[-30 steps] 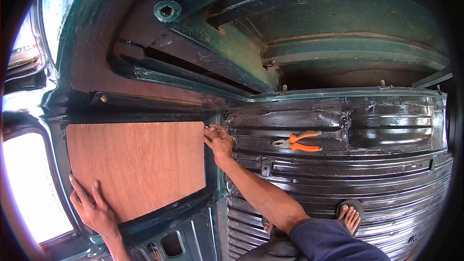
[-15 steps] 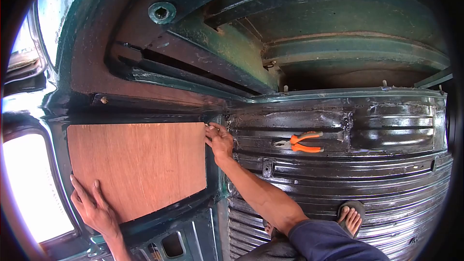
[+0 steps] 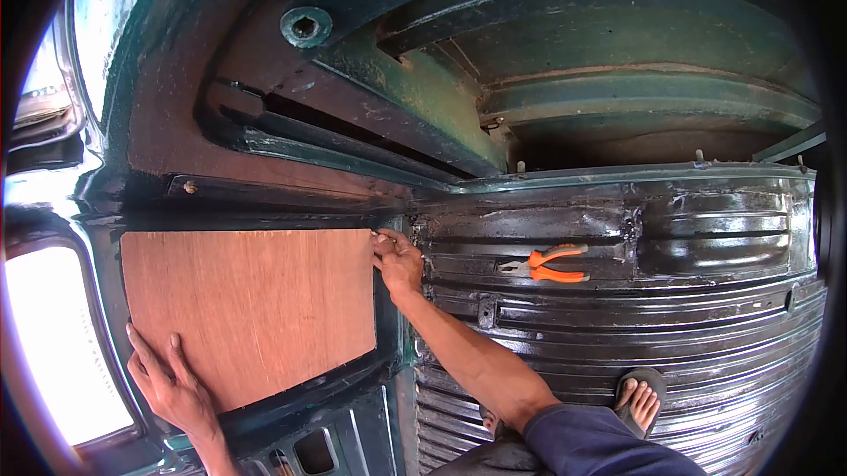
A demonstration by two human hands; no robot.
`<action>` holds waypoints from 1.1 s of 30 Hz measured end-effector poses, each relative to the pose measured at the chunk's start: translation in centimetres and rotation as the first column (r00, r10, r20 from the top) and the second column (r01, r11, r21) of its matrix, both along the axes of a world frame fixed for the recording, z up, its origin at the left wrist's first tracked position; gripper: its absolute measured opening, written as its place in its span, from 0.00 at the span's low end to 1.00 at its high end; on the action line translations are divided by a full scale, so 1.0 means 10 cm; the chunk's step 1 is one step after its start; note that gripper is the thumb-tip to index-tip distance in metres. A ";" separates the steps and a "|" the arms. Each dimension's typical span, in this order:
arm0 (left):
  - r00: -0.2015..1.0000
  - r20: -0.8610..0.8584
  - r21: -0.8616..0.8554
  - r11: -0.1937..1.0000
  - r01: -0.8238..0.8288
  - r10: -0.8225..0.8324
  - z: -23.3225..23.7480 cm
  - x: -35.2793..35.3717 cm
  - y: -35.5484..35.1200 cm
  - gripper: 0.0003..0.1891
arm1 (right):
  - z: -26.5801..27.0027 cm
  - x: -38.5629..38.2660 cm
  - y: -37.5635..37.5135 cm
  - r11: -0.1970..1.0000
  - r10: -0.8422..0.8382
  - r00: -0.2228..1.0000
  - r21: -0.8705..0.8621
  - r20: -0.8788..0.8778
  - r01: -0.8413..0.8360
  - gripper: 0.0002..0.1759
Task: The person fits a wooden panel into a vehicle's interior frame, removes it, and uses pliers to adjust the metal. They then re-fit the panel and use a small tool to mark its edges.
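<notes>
A flat, reddish-brown plywood panel lies against the dark green metal wall of a vehicle body, on the left of the head view. My left hand is at its lower left edge, two fingers stretched out and apart against the wood. At the panel's upper right corner is my right hand, its fingers bent and pressed together by the edge. A small pale bit shows at those fingertips, too small to name. Orange-handled pliers rest on the ribbed metal floor, right of my right hand.
Window openings run along the left side. Overhead is a green metal frame with a slot and a round fitting. Several studs stick up along a ledge at the back. My sandalled foot stands on the floor.
My right hand and the panel's top edge appear slightly lower in the view, which has itself shifted a little. Both hands keep their places at the panel; the pliers still lie on the floor.
</notes>
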State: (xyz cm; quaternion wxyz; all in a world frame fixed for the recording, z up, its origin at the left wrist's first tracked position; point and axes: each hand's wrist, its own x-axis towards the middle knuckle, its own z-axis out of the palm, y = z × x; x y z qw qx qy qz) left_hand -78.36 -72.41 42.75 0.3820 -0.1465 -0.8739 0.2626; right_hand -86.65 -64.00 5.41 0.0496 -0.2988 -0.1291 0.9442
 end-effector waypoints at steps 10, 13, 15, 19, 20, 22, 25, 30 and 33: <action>0.999 -0.039 -0.046 0.998 -0.030 0.028 -0.02 0.02 0.06 0.27 | -0.05 0.00 -0.03 0.979 0.085 0.990 0.178 0.110 -0.103 0.19; 0.999 -0.041 -0.045 0.999 0.000 -0.001 -0.02 -0.01 0.03 0.27 | -0.05 -0.05 -0.02 0.964 0.069 0.995 0.252 0.076 -0.087 0.17; 0.999 -0.031 0.006 1.000 -0.019 0.019 -0.03 0.01 0.05 0.27 | -0.02 -0.02 0.00 0.969 0.088 0.993 0.223 0.080 -0.104 0.17; 0.999 -0.041 -0.030 0.999 0.010 -0.012 -0.04 0.00 0.04 0.27 | -0.01 -0.03 0.03 0.951 0.118 0.989 0.276 0.091 -0.139 0.17; 0.999 -0.042 -0.031 1.000 0.003 -0.004 -0.03 0.00 0.03 0.27 | -0.02 -0.04 0.02 0.950 0.112 0.990 0.283 0.090 -0.134 0.17; 0.999 -0.044 -0.031 1.000 0.001 -0.003 -0.03 0.00 0.03 0.27 | -0.01 -0.04 0.04 0.962 0.107 0.989 0.241 0.097 -0.128 0.17; 0.999 -0.036 -0.027 1.000 0.007 -0.008 -0.02 0.00 0.03 0.27 | 0.00 -0.05 0.05 0.967 0.108 0.988 0.220 0.107 -0.129 0.16; 0.999 -0.036 -0.027 0.999 -0.018 0.017 -0.02 0.00 0.02 0.27 | -0.04 -0.05 0.00 0.936 0.104 0.988 0.325 0.113 -0.136 0.16; 0.999 -0.038 -0.027 1.000 -0.003 0.002 -0.02 0.00 0.03 0.27 | -0.01 -0.05 0.02 0.960 0.107 0.984 0.243 0.139 -0.139 0.15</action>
